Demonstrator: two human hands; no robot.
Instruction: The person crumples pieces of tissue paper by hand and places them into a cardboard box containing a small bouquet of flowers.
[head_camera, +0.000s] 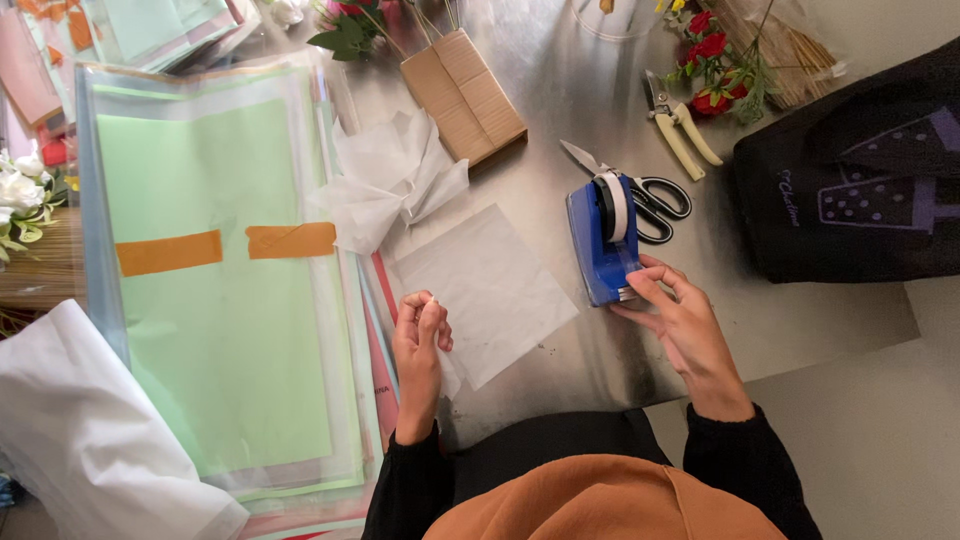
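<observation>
Right hand (680, 325) touches the blue tape dispenser (603, 240); left hand (418, 350) pinches translucent paper (485, 290).

Both hands reach up from the lower centre of the frame in black sleeves. The left hand (418, 345) is loosely curled, fingertips pinched together. The right hand (680, 325) angles left, fingers extended and slightly spread.
</observation>
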